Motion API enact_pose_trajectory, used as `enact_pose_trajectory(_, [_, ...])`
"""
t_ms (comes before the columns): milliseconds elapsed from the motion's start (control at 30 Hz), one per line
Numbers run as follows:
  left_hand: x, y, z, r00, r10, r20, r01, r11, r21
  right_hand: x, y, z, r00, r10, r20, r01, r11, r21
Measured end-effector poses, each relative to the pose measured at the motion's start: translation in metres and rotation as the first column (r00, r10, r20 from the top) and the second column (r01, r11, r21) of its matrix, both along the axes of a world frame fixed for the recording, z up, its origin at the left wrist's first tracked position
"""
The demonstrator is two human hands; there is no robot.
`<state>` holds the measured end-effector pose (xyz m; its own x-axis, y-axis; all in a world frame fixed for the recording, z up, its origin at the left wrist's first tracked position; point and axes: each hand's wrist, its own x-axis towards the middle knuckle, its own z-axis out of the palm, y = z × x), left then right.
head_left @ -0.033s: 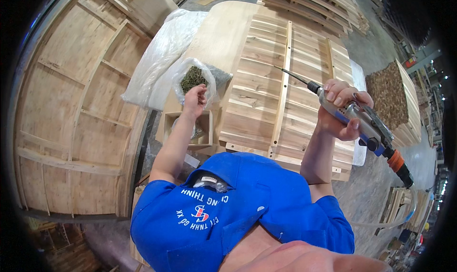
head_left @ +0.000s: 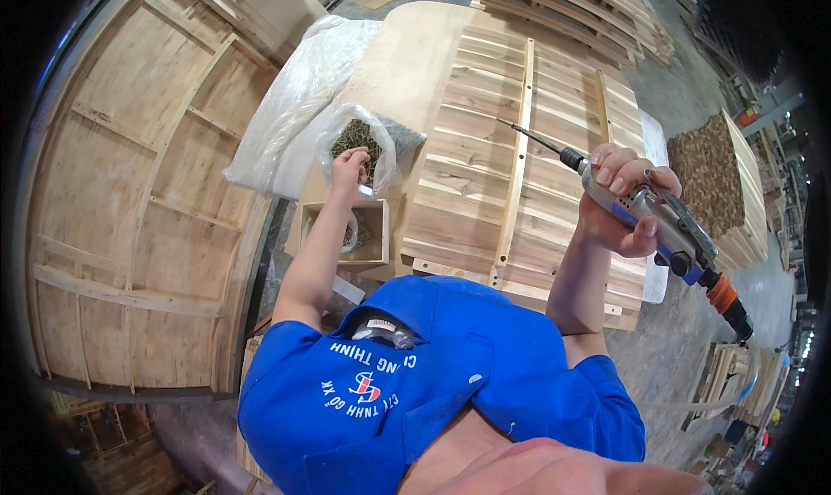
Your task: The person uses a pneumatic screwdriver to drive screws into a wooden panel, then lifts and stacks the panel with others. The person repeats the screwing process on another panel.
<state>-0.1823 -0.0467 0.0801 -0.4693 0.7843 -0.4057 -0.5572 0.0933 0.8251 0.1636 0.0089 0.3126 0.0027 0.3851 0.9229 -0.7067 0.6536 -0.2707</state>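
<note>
My right hand (head_left: 616, 201) is wrapped round a silver and blue air screwdriver (head_left: 678, 235). Its long thin bit points up and left, above the slatted wooden panel (head_left: 472, 162), and an orange and black fitting joins its tail to a clear hose. At the mouth of a clear plastic bag (head_left: 385, 153), my left hand (head_left: 349, 173) has its fingers curled together over a heap of screws (head_left: 353, 138). Whatever those fingertips hold is too small to make out. Just below that hand sits a small open wooden box (head_left: 374, 251) with small hardware inside.
Plastic-wrapped sheets (head_left: 290, 106) lie left of the bag. A large ribbed wooden frame (head_left: 130, 218) fills the left side. Stacked boards (head_left: 563, 10) stand at the back, with another stack (head_left: 714, 183) at the right. The hose (head_left: 692, 406) trails low on the right.
My left hand has shifted slightly toward me and left within the bag's mouth, its fingers drawn closer together. The right hand and the screwdriver have stayed nearly still.
</note>
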Motion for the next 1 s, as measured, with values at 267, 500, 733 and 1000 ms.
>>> enact_pose_trajectory(267, [-0.037,0.022,-0.004,0.511,-0.099,-0.854,-0.044,0.989,-0.141,0.008,0.0,0.005,0.998,0.033,0.053,-0.034,0.999,0.023])
enact_pose_trajectory(500, [-0.036,-0.075,0.02,0.277,-0.654,-0.704,0.137,0.752,-0.645,0.029,-0.005,0.006,0.999,-0.028,0.018,0.027,0.998,0.05])
enact_pose_trajectory(733, [0.008,-0.129,0.0,-0.009,-0.644,-0.765,-0.112,0.761,-0.639,0.008,-0.004,0.012,0.992,0.095,-0.084,-0.1,0.993,-0.059])
enact_pose_trajectory(1000, [0.011,-0.131,-0.005,0.232,-0.519,-0.823,-0.129,0.822,-0.555,0.023,-0.01,0.011,0.989,0.096,-0.113,-0.111,0.984,-0.136])
